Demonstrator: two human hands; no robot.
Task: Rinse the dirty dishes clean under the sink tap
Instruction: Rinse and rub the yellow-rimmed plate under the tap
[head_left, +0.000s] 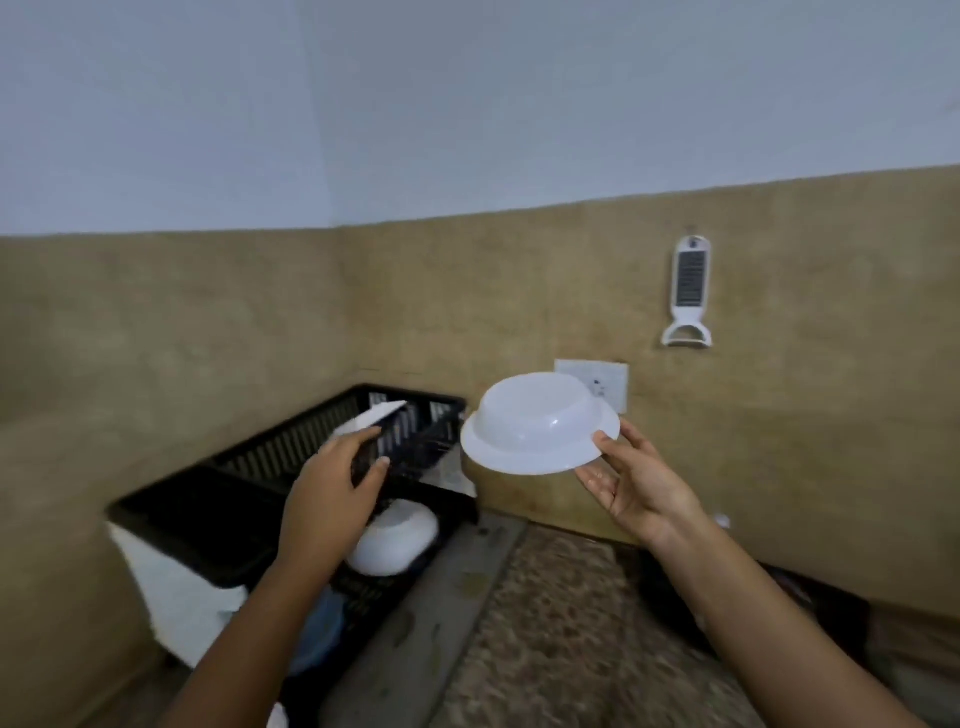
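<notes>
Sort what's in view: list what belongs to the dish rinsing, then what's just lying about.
Part of the job:
white bowl, upside down in the right hand
black dish rack, gripped by the left hand
second white bowl, in the rack

Just there:
white grater on the wall
wall socket

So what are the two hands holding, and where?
The right hand holds an upside-down white bowl by its rim. The left hand grips the black rack by its edge.

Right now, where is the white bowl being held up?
The white bowl is upside down, its rim pinched by the right hand, just right of the black dish rack, before the tan wall.
</notes>
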